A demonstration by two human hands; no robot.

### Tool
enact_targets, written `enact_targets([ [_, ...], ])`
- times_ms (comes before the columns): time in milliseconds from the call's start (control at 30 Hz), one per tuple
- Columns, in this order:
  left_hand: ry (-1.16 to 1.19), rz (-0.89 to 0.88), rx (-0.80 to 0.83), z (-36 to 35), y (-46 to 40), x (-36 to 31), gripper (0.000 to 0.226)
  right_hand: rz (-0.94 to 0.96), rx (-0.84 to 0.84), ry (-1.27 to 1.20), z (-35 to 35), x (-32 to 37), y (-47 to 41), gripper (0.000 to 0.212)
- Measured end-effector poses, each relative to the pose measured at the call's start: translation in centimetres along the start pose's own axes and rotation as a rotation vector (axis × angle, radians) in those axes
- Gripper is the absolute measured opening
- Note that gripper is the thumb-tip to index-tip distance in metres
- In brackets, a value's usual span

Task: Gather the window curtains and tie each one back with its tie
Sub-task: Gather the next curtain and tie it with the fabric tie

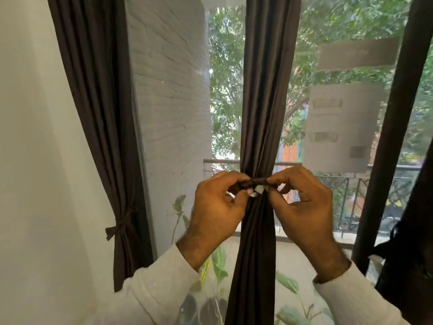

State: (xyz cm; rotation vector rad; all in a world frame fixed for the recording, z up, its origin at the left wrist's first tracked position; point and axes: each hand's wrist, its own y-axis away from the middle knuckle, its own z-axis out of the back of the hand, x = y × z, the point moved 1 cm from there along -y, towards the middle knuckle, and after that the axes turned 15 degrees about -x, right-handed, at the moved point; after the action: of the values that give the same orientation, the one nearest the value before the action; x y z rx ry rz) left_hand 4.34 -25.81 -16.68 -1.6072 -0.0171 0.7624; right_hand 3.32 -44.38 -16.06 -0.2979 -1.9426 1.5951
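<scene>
A dark brown middle curtain (264,102) hangs gathered into a narrow column in front of the window. Its brown tie (254,182), with a small white tag under it, wraps the column at waist height. My left hand (215,207) pinches the tie's left end and my right hand (304,202) pinches its right end, both meeting in front of the curtain. At the left, another brown curtain (103,113) hangs gathered with its tie (121,222) knotted round it. A third dark curtain (407,242) hangs at the right edge.
A white wall (35,160) is at the left. Behind the glass are a white brick wall (168,90), a balcony railing (351,184) and trees. Paper notices (339,127) stick to the right pane. Leafy plants (218,261) stand below the window.
</scene>
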Motion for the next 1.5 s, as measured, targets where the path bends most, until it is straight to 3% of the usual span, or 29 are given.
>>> enact_targets([
  [167,0.154,0.031,0.038,0.0,-1.1,1.0,0.012,-0.230,0.019,-0.113,-0.2,-0.4,-0.1,0.035],
  [233,0.267,0.076,0.017,0.0,-2.1,1.6,0.022,-0.303,0.004,-0.136,-0.7,-0.3,0.4,0.037],
  [400,0.590,0.241,0.149,-0.2,-3.1,2.8,0.027,-0.266,-0.100,0.079,-1.7,-0.6,1.5,0.016],
  [533,0.886,0.446,0.204,0.5,-3.7,4.6,0.025,-0.608,-0.309,-0.280,-2.0,-0.5,1.6,0.011],
  [600,0.988,0.539,0.213,0.4,-3.8,4.6,0.018,-0.623,-0.349,-0.293,-2.4,0.1,2.0,0.011],
  [667,0.916,0.488,0.149,0.0,-4.0,3.8,0.014,-0.513,-0.378,-0.169,-3.1,1.2,2.7,0.008],
  [733,0.760,0.258,0.051,0.3,-4.4,2.4,0.018,-0.315,-0.399,0.068,-3.7,2.4,3.5,0.007],
  [833,0.426,-0.404,-0.030,1.9,-4.6,0.5,0.013,-0.045,-0.403,0.373,-4.9,3.5,4.4,0.006],
  [900,0.265,-0.751,-0.003,1.9,-4.3,0.2,0.017,-0.005,-0.395,0.326,-5.7,3.7,4.5,0.012],
  [933,0.253,-0.770,0.048,1.5,-4.4,0.3,0.022,-0.027,-0.401,0.286,-6.0,3.8,4.4,0.013],
  [1000,0.307,-0.560,0.113,0.4,-5.1,1.1,0.023,-0.131,-0.451,0.225,-6.0,3.8,4.5,0.006],
  [1100,0.313,-0.262,0.070,-0.5,-7.2,1.6,0.015,-0.328,-0.516,-0.013,-5.8,3.8,5.4,0.010],
  [1200,0.364,-0.095,0.155,-1.2,-8.8,1.4,0.017,-0.348,-0.541,-0.129,-5.2,3.7,5.5,0.017],
  [1500,0.031,-0.425,0.360,-2.4,-9.6,-0.9,0.025,-0.088,-0.275,-0.013,-0.9,1.4,0.7,0.010],
])
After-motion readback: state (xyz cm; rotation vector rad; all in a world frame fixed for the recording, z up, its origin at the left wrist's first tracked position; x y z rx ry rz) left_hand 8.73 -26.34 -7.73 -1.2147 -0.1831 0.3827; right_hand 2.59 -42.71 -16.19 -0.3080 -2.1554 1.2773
